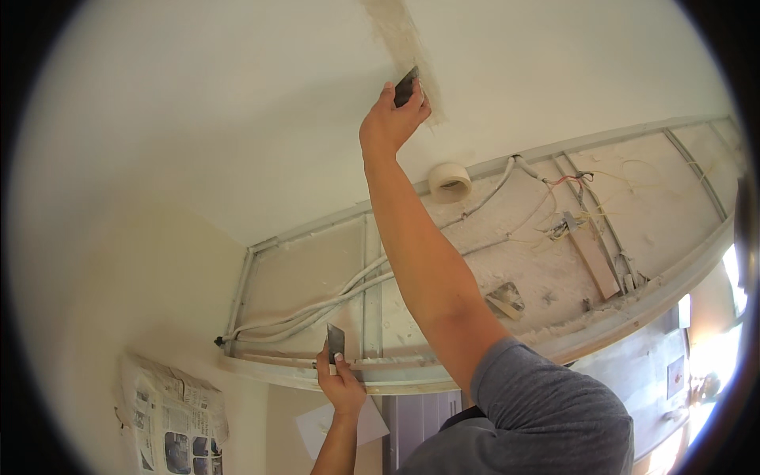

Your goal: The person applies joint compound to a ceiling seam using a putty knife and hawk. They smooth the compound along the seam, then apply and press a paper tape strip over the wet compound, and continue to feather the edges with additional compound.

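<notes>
My right hand (389, 127) is raised high and closed around a dark, flat putty scraper (405, 89). Its blade lies at the edge of a beige filler strip (400, 39) on the pale, smooth surface above. Lower down and to the left, my left hand (343, 389) grips a second grey scraper (336, 345), its blade pointing up. This hand is in front of the front rim of a ledge (412, 376), with the scraper apart from the filler strip.
On the metal-framed ledge lie a roll of tape (450, 184), pale cables (305, 313), a wooden piece (594, 261) and a dusty flat tool (507, 301). Loose wires (566, 180) stick up at the right. Newspaper (178, 423) covers something on the wall at lower left.
</notes>
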Motion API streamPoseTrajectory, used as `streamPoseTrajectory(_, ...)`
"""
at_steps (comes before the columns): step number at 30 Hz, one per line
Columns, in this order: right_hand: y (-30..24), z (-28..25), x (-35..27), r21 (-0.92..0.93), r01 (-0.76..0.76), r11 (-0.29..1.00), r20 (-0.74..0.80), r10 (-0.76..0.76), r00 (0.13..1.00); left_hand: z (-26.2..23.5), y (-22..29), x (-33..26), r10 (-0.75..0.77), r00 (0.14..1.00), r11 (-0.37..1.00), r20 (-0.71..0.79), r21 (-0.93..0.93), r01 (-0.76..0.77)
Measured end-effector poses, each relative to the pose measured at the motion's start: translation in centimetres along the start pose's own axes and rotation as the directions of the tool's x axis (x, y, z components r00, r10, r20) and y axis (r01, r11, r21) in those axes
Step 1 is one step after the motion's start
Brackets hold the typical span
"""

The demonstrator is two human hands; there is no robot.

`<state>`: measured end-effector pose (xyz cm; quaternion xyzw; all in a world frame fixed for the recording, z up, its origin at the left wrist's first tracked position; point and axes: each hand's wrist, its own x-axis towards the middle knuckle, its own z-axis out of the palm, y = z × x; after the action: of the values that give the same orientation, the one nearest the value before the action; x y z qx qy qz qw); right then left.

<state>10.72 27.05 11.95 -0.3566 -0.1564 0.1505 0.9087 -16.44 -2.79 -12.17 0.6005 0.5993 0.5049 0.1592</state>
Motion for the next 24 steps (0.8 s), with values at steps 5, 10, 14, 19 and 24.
streamPoseTrajectory(5,0.6,2.0,1.1,-0.024,0.011,1.0,-0.053,-0.012,0.999,0.3,0.2,-0.2,-0.023,0.999,0.999,-0.035,-0.035,0.022)
streamPoseTrajectory(10,1.7,3.0,1.4,-0.09,0.029,0.995,-0.087,-0.037,0.996,0.3,0.1,-0.1,-0.05,0.999,0.998,-0.022,-0.027,0.049)
streamPoseTrajectory(14,1.9,3.6,1.4,-0.111,0.036,0.993,-0.106,-0.048,0.993,0.4,0.2,-0.1,-0.031,0.999,0.999,-0.026,-0.016,0.031)
streamPoseTrajectory(19,1.6,3.7,0.8,-0.148,0.045,0.988,-0.079,-0.057,0.995,0.5,0.7,-0.1,-0.026,0.999,1.0,-0.02,-0.007,0.026)
streamPoseTrajectory(24,2.1,3.7,0.0,-0.14,0.03,0.99,-0.04,-0.036,0.999,0.7,0.9,-0.1,-0.004,0.999,1.0,-0.036,0.019,0.004)
